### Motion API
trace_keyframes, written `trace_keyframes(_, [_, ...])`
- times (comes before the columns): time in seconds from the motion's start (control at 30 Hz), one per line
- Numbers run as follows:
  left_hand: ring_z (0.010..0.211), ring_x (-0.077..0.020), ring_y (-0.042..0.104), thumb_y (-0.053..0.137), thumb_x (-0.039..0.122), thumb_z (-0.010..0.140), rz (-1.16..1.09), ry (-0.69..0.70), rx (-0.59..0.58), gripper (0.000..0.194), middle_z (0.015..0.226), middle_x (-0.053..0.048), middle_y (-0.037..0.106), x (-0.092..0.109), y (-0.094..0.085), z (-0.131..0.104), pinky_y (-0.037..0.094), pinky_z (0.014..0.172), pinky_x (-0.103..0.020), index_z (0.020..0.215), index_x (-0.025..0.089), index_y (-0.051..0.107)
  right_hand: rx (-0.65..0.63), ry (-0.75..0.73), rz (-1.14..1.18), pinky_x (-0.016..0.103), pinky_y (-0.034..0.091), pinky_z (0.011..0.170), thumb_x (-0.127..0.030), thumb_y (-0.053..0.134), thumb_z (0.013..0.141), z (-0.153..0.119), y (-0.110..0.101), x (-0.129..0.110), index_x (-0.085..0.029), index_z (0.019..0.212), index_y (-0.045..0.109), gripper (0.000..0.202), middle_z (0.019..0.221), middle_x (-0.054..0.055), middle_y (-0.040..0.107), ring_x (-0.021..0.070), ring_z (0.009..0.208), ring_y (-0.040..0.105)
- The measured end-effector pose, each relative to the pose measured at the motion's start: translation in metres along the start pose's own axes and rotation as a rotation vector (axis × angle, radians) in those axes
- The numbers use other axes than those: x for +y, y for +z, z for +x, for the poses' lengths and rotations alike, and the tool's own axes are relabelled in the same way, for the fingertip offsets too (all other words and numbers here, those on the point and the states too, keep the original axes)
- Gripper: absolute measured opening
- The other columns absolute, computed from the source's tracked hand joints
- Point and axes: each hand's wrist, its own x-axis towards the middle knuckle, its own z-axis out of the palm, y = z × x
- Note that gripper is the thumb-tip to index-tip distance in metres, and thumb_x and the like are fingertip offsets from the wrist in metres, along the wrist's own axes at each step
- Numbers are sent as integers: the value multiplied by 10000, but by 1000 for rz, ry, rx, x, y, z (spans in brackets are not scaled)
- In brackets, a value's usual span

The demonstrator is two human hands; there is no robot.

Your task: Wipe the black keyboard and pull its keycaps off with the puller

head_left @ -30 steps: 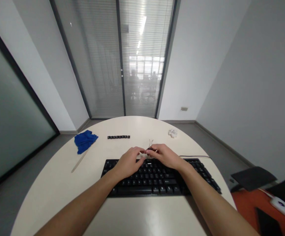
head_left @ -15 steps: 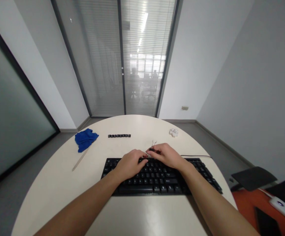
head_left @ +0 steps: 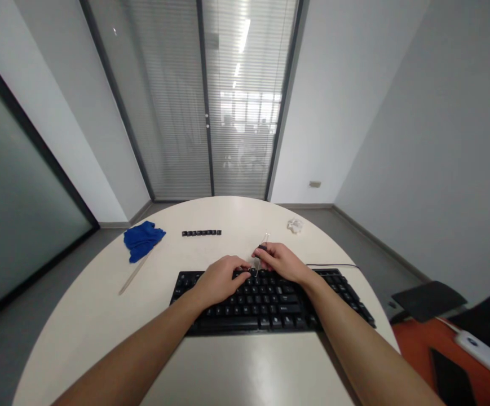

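Note:
A black keyboard [head_left: 245, 322] lies near the front of the round table, under both forearms. My right hand [head_left: 281, 260] pinches a small wire tool with a dark handle [head_left: 263, 247]; its thin wires point both away from me and down to the keyboard's back rows. My left hand [head_left: 223, 280] rests at the upper keys, thumb and fingers close together by a black keycap [head_left: 252, 272] at the tool's lower end. Whether the fingers grip this keycap is too small to tell. A row of several loose black keycaps [head_left: 201, 233] lies behind the keyboard.
On the pale table [head_left: 88, 316], a blue cloth [head_left: 142, 241] lies at the left over a thin stick [head_left: 133, 275]. Crumpled white tissue [head_left: 295, 225] lies at the back right. The keyboard's cable [head_left: 331, 264] runs right. An orange seat [head_left: 414, 341] holds a white power strip [head_left: 485, 356].
My right hand has lifted slightly and turned the tool more upright, so its lower wires now show at the keys. The view has shifted slightly.

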Motion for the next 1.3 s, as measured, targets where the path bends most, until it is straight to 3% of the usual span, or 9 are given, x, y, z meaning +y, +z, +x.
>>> trace_keyframes(0.3, [980,-202,665,670,325,859,-73,-21,15,292,1083,-29,719,-1,-1,-1,502,917,-333,1141,252,655,29,-48,-6,235,408,566,-517,519,946,-1,3,-5,-170,735,605,415,601,-23,577,122,566,532])
trace_keyframes(0.53, [982,-194,661,678,238,834,-143,2,29,289,1098,-16,714,0,-2,-1,507,913,-333,1121,247,637,18,-57,-1,250,459,604,-523,508,950,-2,6,-10,-169,879,676,398,673,4,637,145,618,587])
trace_keyframes(0.77, [952,-160,648,592,100,825,-282,29,23,322,1047,-20,708,-2,-2,1,502,901,-311,1125,218,611,43,-68,-88,251,445,605,-524,495,958,-1,6,-6,-166,805,659,423,665,13,656,152,627,601])
trace_keyframes(1.03, [977,-165,649,626,137,835,-394,27,-9,325,1070,-40,710,-4,0,2,500,920,-332,1152,198,586,42,-93,-163,253,437,643,-512,488,966,-2,6,-10,-166,819,673,420,742,28,708,161,681,617])
trace_keyframes(1.17, [965,-167,647,619,139,843,-361,18,-9,329,1059,-39,709,-3,-1,2,504,913,-330,1164,199,587,-26,-94,-91,270,472,729,-504,482,972,-2,6,-10,-167,905,694,404,855,44,742,182,781,660])
trace_keyframes(1.3, [960,-178,634,609,154,847,-196,32,46,323,1069,-31,691,0,-1,0,506,897,-331,1162,219,584,-14,-70,-11,277,492,723,-531,495,958,-1,8,-6,-160,910,687,420,837,51,735,190,788,670])
